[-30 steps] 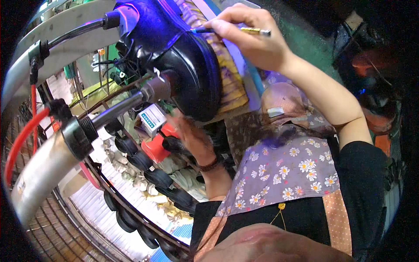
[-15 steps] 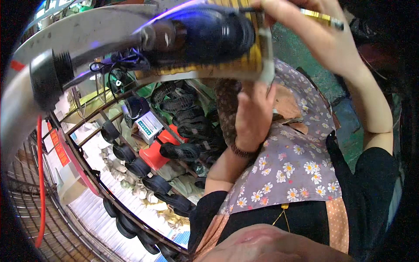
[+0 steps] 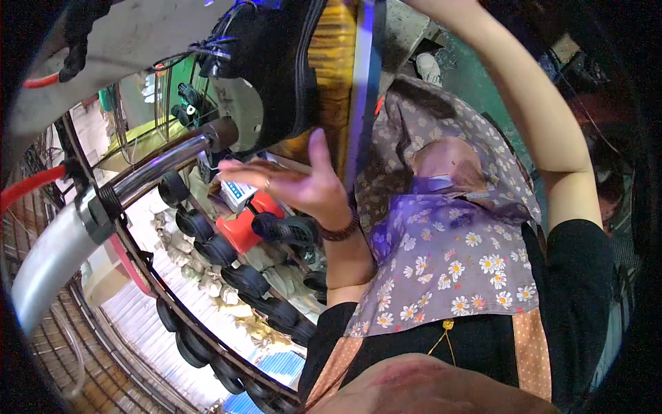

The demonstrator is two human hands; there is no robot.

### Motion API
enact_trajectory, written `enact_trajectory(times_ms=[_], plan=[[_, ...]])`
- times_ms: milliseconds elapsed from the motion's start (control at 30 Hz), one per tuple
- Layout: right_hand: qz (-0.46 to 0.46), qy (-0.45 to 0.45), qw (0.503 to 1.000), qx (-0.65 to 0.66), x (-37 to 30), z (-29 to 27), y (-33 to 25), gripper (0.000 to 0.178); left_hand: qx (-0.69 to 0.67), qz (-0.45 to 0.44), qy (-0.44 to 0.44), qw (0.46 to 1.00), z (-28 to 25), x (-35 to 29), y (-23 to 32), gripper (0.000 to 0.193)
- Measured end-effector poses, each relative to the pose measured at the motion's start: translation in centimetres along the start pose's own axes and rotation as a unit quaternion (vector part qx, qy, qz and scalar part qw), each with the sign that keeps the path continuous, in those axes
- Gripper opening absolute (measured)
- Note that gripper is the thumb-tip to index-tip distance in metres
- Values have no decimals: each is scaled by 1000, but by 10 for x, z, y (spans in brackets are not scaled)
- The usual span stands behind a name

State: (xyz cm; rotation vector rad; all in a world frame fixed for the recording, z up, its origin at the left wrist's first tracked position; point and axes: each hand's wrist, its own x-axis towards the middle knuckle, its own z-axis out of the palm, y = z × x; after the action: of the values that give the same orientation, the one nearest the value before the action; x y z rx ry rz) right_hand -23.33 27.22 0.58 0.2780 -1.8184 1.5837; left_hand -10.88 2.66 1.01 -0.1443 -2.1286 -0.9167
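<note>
My left hand (image 3: pixel 314 196) is held up with its fingers stretched to the left and its thumb pointing up. It wears a ring, and a dark bracelet circles the wrist. Just beyond it stands a large dark machine part with a yellow-brown striped panel (image 3: pixel 334 65); whether the hand touches it I cannot tell. At the top edge, my right hand (image 3: pixel 441 5) is mostly cut off, its fingers out of view. A floral apron (image 3: pixel 455 241) covers my lap.
A silver pipe (image 3: pixel 52 252) curves in from the left to a shiny rod. Below are a rack rail (image 3: pixel 158 297) with several black shoe soles (image 3: pixel 214 252), a red object (image 3: pixel 238 231) and a small white box (image 3: pixel 236 196). Black cables (image 3: pixel 214 52) hang near the machine.
My left hand has gone from near the apron leftward, its fingers now stretched out. My right hand has moved up, mostly out of view. The machine part and pipe sit differently in the picture.
</note>
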Motion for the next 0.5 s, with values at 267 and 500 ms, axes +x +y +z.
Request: enact_trajectory(times_ms=[267,500], plan=[[13,16,1000,6,-67,53,-29,16,-106,-190,-162,963,13,5,12,31],[-66,-37,995,71,-66,53,-43,28,-117,-168,-132,970,23,-2,16,33]])
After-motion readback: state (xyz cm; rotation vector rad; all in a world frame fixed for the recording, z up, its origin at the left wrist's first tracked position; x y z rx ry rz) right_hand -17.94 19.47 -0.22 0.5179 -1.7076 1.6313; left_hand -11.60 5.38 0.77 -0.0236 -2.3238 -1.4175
